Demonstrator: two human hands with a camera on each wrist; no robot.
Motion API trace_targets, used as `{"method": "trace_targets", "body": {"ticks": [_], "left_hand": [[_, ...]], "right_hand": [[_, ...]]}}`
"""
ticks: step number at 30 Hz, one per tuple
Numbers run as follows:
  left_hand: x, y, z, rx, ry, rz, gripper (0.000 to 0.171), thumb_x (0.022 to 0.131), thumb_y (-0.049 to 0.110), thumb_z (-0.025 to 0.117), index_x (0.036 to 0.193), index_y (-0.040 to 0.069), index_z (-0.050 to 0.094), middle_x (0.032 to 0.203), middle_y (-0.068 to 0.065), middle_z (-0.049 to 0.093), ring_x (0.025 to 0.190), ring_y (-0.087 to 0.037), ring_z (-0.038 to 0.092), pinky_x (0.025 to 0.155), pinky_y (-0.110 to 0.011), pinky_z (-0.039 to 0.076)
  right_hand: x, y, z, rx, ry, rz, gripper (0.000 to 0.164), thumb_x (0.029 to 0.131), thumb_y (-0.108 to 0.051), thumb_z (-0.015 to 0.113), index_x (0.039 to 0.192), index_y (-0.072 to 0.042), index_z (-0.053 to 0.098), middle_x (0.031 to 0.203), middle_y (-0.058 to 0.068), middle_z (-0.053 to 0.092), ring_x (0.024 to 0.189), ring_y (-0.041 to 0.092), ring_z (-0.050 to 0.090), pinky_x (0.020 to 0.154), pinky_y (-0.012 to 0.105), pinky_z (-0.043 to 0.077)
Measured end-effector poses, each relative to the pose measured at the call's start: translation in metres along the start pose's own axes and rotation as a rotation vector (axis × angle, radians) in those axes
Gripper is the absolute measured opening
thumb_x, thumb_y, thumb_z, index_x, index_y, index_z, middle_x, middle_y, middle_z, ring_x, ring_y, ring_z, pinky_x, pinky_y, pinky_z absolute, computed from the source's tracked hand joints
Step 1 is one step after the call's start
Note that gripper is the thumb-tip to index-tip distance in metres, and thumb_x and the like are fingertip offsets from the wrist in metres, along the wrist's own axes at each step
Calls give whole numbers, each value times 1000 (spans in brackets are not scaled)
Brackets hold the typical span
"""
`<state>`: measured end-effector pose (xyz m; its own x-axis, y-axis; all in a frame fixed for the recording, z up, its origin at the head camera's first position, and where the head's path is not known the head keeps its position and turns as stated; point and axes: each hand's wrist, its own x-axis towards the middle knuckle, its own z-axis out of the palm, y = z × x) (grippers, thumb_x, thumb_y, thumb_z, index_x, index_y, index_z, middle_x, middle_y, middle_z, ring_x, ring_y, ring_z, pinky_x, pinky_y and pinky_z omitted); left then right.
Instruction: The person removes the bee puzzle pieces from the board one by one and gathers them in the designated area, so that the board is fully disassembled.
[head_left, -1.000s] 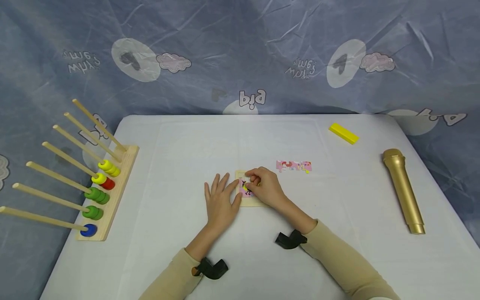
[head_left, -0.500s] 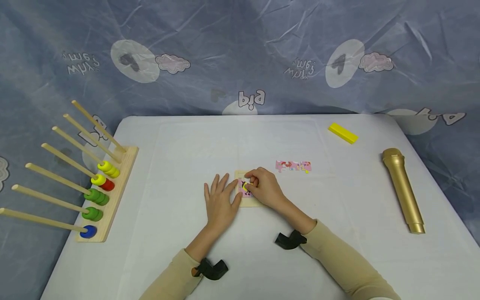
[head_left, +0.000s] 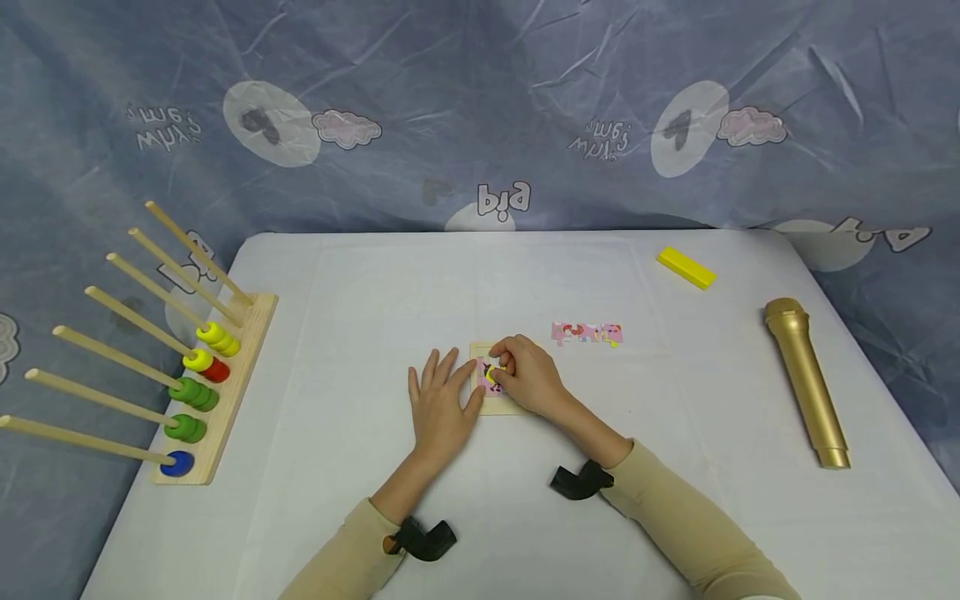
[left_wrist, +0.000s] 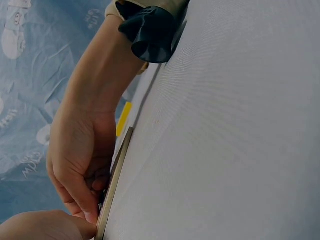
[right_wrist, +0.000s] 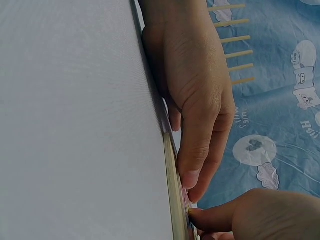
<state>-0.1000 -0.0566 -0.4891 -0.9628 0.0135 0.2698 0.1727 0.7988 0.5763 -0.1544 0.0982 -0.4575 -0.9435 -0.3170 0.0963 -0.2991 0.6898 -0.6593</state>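
A small wooden puzzle board [head_left: 501, 406] lies on the white table, holding a pink picture with a yellow and black figure [head_left: 491, 383]. My left hand [head_left: 441, 410] lies flat with spread, straight fingers; its index finger and thumb touch the board's left side. Over the board, my right hand [head_left: 531, 379] has curled fingers, its thumb and index finger pinching a puzzle piece at the picture. Most of that piece is hidden by the fingers. In the left wrist view the board's edge [left_wrist: 116, 172] shows below the right hand. Joined pink puzzle pieces [head_left: 587, 333] lie behind and to the right.
At the left stands a wooden peg rack [head_left: 243, 367] with coloured rings on several slanting pegs. A yellow block [head_left: 686, 267] lies at the back right, and a gold microphone [head_left: 808, 383] near the right edge. A printed grey-blue cloth [head_left: 420, 67] hangs behind the table [head_left: 360, 283].
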Motion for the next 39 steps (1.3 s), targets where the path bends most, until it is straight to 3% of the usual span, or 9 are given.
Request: {"method": "trace_targets", "body": {"ticks": [11,18,29,39], "left_hand": [[0,0,0,-2,9,8,39,88,28,69,125,14,67,144,-13,52,142,-39,34,113,-68,13],[-1,0,0,-4,12,10,39,88,28,69,125,14,67,144,-14,53,142,-39,34,113,-68,13],[-1,0,0,1,13,11,38,89,28,69,124,14,67,144,-14,53,142,-39,34,112,-69,13],[0,0,0,-3,16,8,39,88,28,69,124,13,67,144,-14,53,142,-39,34,112,-68,13]], "right_hand": [[0,1,0,-5,-11,7,22,81,-6,75,99,-4,62,83,4,55,67,11,49,62,25,39],[-2,2,0,19,12,-32,25,81,-5,74,100,-7,58,90,6,61,68,11,51,62,26,40],[-3,6,-2,281,11,-12,13,86,0,69,91,-7,60,81,6,62,68,12,51,60,21,40],[-1,-3,-19,462,18,69,11,88,0,66,97,-5,61,84,9,59,78,20,55,65,22,45]]}}
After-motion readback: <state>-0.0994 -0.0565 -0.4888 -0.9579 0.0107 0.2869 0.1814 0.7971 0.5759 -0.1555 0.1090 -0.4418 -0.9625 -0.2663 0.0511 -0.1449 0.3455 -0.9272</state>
